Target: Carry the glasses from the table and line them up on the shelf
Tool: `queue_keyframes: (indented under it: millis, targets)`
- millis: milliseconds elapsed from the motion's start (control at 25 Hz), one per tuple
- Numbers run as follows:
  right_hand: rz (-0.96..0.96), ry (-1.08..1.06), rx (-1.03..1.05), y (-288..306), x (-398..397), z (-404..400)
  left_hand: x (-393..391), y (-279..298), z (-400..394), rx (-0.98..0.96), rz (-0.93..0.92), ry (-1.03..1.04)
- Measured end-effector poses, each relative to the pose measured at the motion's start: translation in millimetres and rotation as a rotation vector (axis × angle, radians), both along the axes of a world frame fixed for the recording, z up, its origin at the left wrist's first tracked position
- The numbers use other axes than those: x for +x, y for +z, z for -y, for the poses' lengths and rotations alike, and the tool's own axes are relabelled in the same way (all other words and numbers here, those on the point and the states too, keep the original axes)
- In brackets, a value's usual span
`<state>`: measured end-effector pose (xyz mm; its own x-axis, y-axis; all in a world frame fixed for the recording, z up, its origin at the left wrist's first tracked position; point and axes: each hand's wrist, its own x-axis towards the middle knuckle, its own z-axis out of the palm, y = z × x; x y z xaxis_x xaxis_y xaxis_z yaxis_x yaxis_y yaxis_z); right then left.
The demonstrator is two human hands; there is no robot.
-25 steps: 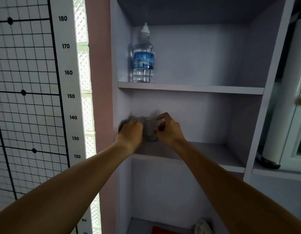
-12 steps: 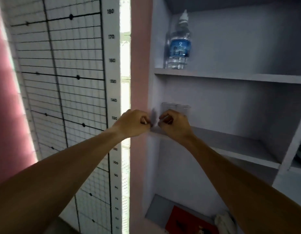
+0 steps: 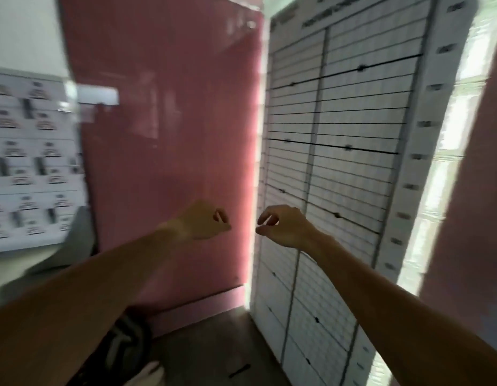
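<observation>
Head view, blurred. Left hand [image 3: 207, 222]: loosely curled, empty, before the pink wall [image 3: 169, 129]. Right hand [image 3: 283, 227]: loosely curled, empty, before the gridded chart [image 3: 339, 135]. Glasses, shelf, table: none visible. Advice: locate the table first, then grip each glass low and firm.

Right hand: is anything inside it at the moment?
Nothing shows in the right hand: its fingers curl loosely around empty air, in front of the gridded chart. The palm faces away, and the picture is blurred.
</observation>
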<state>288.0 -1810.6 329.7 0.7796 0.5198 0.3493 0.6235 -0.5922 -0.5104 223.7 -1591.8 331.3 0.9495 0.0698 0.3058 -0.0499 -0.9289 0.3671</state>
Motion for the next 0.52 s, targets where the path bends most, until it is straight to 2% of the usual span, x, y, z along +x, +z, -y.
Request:
queue_keyframes:
  millis: [200, 520]
  targets:
    - [-0.085, 0.353, -0.096, -24, -87, -241, -158, -24, -212, 0.024, -0.086, 0.332]
    - [-0.133, 0.729, -0.169, -46, -213, -525, -349, -57, -430, -0.053, -0.098, 0.722]
